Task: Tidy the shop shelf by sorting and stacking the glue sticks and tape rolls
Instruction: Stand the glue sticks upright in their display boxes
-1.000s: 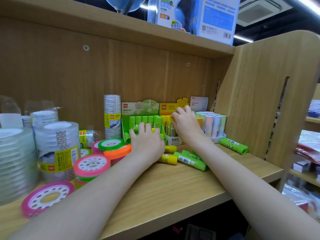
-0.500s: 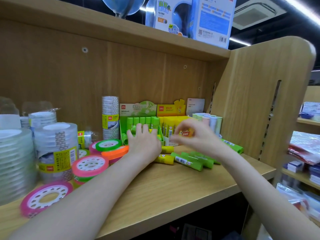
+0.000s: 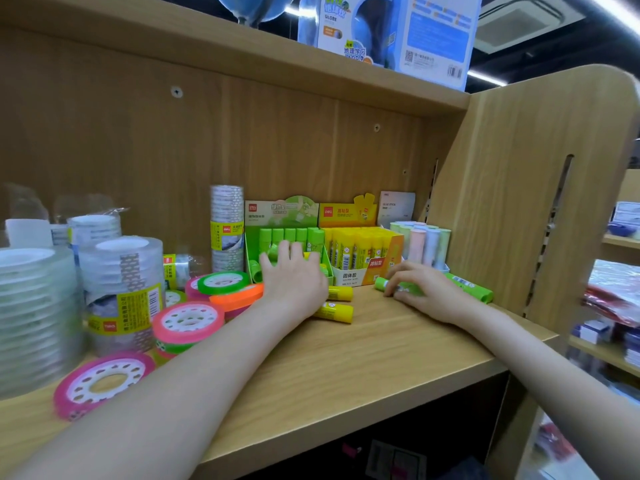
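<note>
Now the shelf (image 3: pixel 363 368) holds a green box (image 3: pixel 277 220) far back. The left hand (image 3: pixel 294 282) lies flat and open by it. The right hand (image 3: pixel 426 292) curls round a green stick (image 3: pixel 384 284), lying sideways, so the box is to its left.

Only two arms of the person show, both bare from the hands back to where they leave the bottom of the view; no sleeve or cuff covers either forearm. The left hand (image 3: pixel 294 282) wears no glove, ring, watch or band on the wrist that can be seen. The right hand (image 3: pixel 424 289) is likewise ungloved, its wrist plain. Fingernails look short and unpainted, though blur makes this hard to judge.
</note>
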Available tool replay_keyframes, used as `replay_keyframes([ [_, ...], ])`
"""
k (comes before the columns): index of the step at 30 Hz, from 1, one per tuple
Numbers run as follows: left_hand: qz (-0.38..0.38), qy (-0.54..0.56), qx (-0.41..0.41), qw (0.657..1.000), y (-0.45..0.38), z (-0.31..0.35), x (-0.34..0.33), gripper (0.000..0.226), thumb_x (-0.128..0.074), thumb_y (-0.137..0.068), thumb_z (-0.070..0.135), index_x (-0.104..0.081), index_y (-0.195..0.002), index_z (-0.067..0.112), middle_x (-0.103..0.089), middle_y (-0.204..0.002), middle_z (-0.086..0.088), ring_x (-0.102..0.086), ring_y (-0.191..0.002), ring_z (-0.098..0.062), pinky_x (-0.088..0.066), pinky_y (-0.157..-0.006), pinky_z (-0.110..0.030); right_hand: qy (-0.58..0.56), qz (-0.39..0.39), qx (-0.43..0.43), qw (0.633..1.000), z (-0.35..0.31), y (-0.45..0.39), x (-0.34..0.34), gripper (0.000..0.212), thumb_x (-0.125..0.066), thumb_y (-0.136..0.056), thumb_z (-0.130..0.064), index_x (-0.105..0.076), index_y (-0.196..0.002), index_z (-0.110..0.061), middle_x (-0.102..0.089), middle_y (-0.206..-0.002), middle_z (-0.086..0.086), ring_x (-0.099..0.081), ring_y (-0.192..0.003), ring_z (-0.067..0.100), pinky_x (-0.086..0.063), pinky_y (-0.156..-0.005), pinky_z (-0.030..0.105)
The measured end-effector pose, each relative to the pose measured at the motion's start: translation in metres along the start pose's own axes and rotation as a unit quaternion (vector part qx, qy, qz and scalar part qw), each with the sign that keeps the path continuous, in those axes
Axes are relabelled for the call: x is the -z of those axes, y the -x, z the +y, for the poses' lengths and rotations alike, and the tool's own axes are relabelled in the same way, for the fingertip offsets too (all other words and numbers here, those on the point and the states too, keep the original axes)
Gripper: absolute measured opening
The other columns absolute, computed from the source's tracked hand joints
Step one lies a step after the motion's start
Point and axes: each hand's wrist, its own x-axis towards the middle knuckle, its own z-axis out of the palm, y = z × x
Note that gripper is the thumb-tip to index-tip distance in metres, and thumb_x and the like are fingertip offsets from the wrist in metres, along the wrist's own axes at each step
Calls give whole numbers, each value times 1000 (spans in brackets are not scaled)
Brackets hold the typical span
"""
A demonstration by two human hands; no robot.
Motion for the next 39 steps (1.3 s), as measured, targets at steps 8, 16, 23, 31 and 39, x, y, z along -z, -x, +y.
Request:
replay_keyframes([
  [8, 7, 4, -4, 1000, 0, -1, 1, 37, -32, -96, 29, -44, -129, 16, -32, -141, -11, -19, -135, -27, -19, -107, -52, -197, 64, 8, 978, -20, -10, -1, 13, -63, -87, -18, -63, -94, -29, -61, -107, -11, -54, -107, 4, -43, -93, 22],
  [16, 10, 10, -2, 1000, -1, -1, 0, 39, -32, -97, 31, -43, -131, 17, -33, -141, -10, -19, -135, -27, -19, -107, -51, -172, 22, 42, 984, -45, -37, -18, 20, -71, -79, -12, -64, -97, -18, -60, -92, -7, -51, -82, -1, -38, -73, 7],
  [23, 7, 1, -2, 1000, -2, -1, -1, 38, -31, -97, 31, -44, -129, 16, -33, -141, -10, -19, -135, -27, -19, -108, -52, -335, 232, -116, 906, -31, -53, 0, 17, -57, -90, -15, -59, -107, -12, -58, -103, 5, -54, -95, 17, -47, -82, 29],
  [31, 12, 0, -2, 1000, -2, -1, -2, 38, -31, -97, 31, -44, -128, 16, -32, -142, -10, -19, -135, -27, -19, -107, -51, 41, 233, -30, 971, -42, -73, -13, 25, -65, -85, -24, -58, -106, -12, -59, -106, 6, -44, -106, 24, -39, -87, 37],
  [39, 2, 3, -7, 1000, 0, -3, 1, 38, -32, -97, 31, -44, -130, 17, -32, -142, -10, -17, -136, -27, -18, -108, -51, 93, 208, -85, 970, -35, -59, -15, 40, -55, -91, -31, -51, -130, -23, -41, -133, 5, -34, -125, 23, -29, -99, 39],
])
